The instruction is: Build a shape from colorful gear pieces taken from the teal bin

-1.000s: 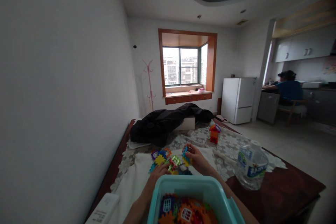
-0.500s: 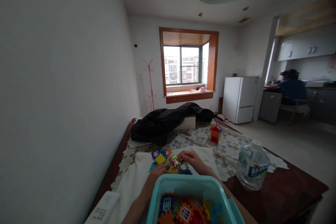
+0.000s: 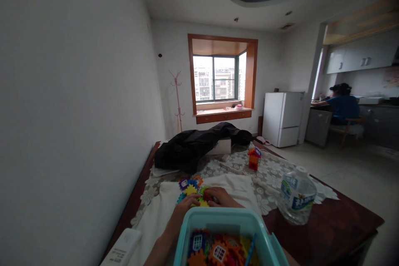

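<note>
On the white cloth lies a cluster of gear-edged plastic building blocks in several colours, among them a yellow block (image 3: 190, 190) and a purple block with a white window (image 3: 183, 183). My left hand (image 3: 186, 204) has its fingers bent over a yellow block (image 3: 204, 203) at the near side. Close beside it, my right hand (image 3: 220, 196) curls its fingers around a red block (image 3: 206, 196), mostly hidden behind them. In front of both wrists stands a turquoise tub (image 3: 226, 213) holding more blocks, including an orange block (image 3: 220, 252).
A small block house (image 3: 254, 160) stands on the lace tablecloth (image 3: 237, 164). At right is a large clear plastic bottle (image 3: 297, 197). A black cloth (image 3: 199, 145) drapes over a box behind. A white device (image 3: 122, 247) lies at lower left. A person (image 3: 343, 106) sits far right.
My right hand has moved left, closer to my left hand, and its fingers have curled in over the blocks. In the tub, a blue piece now shows as a thin upright strip.
</note>
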Demonstrator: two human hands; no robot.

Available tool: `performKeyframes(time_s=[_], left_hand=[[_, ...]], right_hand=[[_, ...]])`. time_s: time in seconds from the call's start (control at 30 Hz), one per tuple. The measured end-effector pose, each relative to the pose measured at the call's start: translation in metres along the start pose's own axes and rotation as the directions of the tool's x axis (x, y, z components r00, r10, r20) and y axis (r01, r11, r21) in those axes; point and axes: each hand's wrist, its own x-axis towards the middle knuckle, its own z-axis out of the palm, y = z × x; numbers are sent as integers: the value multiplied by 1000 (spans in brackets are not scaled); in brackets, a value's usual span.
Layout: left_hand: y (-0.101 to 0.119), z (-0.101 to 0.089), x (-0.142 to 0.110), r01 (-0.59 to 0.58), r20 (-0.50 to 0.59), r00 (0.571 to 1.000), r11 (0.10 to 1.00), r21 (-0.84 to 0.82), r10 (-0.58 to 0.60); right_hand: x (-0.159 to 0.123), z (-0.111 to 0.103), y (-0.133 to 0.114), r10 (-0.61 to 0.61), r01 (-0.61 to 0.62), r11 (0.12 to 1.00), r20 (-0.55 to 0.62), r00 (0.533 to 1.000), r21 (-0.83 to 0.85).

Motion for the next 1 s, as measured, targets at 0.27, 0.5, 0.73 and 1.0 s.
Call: performKeyframes(time_s=[0.27,0.5,0.73,1.0], left_hand=[[11,-1,-3,95,-110,988,992,-88,-104],[12,0,-4,90,-177,978,986,-141,-115],[9,2,-1,73,-310,930,927,-368,-197],[13,-8,6,-68,-274,805,378,-923,-526]], right_hand=[[1,1,-2,-21,21,999,24,999,28],[2,4,16,-11,5,986,-39,999,-165],[-1,3,22,-21,-22,938,-119,993,-345],[0,2,30,31,-53,935,-69,997,-352]])
